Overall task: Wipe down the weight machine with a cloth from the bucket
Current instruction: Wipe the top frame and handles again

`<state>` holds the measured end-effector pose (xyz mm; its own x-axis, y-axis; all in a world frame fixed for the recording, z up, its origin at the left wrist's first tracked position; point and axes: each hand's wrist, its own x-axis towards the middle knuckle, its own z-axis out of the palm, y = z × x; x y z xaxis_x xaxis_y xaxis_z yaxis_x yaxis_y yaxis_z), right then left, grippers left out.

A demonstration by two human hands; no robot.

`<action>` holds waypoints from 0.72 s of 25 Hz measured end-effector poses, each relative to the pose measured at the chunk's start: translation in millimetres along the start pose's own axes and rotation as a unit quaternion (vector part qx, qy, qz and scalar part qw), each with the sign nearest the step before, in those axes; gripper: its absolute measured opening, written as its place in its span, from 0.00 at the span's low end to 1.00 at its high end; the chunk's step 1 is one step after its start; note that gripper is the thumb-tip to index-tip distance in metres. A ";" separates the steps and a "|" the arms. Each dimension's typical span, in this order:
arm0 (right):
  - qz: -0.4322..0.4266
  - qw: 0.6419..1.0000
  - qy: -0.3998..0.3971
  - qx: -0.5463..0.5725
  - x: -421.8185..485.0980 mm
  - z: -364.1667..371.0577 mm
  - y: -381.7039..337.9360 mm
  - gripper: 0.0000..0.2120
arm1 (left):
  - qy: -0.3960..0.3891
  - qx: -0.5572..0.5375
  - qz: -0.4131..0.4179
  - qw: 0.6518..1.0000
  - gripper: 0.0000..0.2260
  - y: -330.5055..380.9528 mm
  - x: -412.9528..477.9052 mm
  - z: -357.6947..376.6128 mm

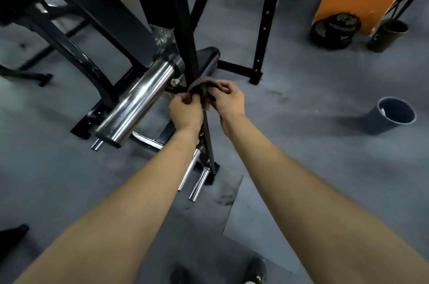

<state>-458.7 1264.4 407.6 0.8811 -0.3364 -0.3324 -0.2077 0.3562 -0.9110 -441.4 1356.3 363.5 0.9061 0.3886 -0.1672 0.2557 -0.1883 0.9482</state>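
Fingers (223, 88) of left hand (185, 112) and right hand (230, 100) around cloth (201, 88)

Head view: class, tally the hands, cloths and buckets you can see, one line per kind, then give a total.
Hands: 2, left hand and right hand, both gripping the cloth
Cloths: 1, the cloth
Buckets: 2, grey bucket and dark bucket
Total: 5

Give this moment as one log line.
stage: wipe | cloth: round black post | left hand: grips cloth | right hand: grips cloth
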 end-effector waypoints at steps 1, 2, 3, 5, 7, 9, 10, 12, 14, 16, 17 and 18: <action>0.024 1.000 0.002 -0.015 3.4 -3.1 2.0 0.08 | 0.000 0.005 -0.007 1.000 0.11 16.8 -9.8 -2.7; 0.040 0.999 0.000 -0.024 6.5 -5.8 3.8 0.07 | 0.001 0.005 -0.026 1.000 0.10 18.4 -11.6 -1.6; 0.039 0.999 -0.006 -0.029 7.2 -7.1 2.9 0.06 | 0.017 -0.005 -0.034 0.999 0.09 16.1 -8.4 2.2; -0.001 0.999 -0.023 -0.037 7.2 -3.4 -3.6 0.07 | 0.056 -0.033 -0.019 0.998 0.07 24.8 -19.2 4.9; -0.023 0.998 -0.021 -0.054 8.1 -0.3 -4.7 0.08 | 0.059 -0.049 -0.021 0.997 0.06 21.2 -16.6 7.9; -0.015 0.995 -0.021 -0.093 9.4 -0.6 2.0 0.08 | 0.049 -0.027 -0.020 0.998 0.07 19.4 -16.4 6.8; -0.007 0.993 -0.022 -0.115 9.3 -1.5 7.4 0.08 | 0.052 -0.021 -0.028 0.998 0.08 17.4 -15.1 3.9; -0.008 0.990 -0.027 -0.136 4.7 -0.7 13.8 0.08 | 0.061 -0.043 -0.033 0.997 0.10 13.9 -10.3 -3.0; -0.045 0.991 -0.038 -0.120 -0.8 6.7 11.5 0.06 | 0.064 -0.080 0.002 0.995 0.10 21.3 -9.2 -12.9; -0.087 0.986 -0.031 -0.136 -1.8 14.0 12.3 0.05 | 0.035 -0.076 0.032 0.996 0.11 24.8 -7.5 -23.2; -0.091 0.983 -0.026 -0.158 -1.2 18.0 16.4 0.06 | 0.014 -0.043 0.046 0.998 0.11 20.8 -2.2 -26.8; -0.075 0.981 -0.018 -0.180 3.6 18.9 27.5 0.06 | -0.017 0.006 0.050 0.999 0.09 12.2 3.6 -29.5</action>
<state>-453.2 1289.5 385.9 0.9267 -0.3277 -0.1841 -0.2045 -0.0286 -0.9784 -445.0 1382.0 382.4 0.9378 0.3373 -0.0818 0.1681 -0.2350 0.9574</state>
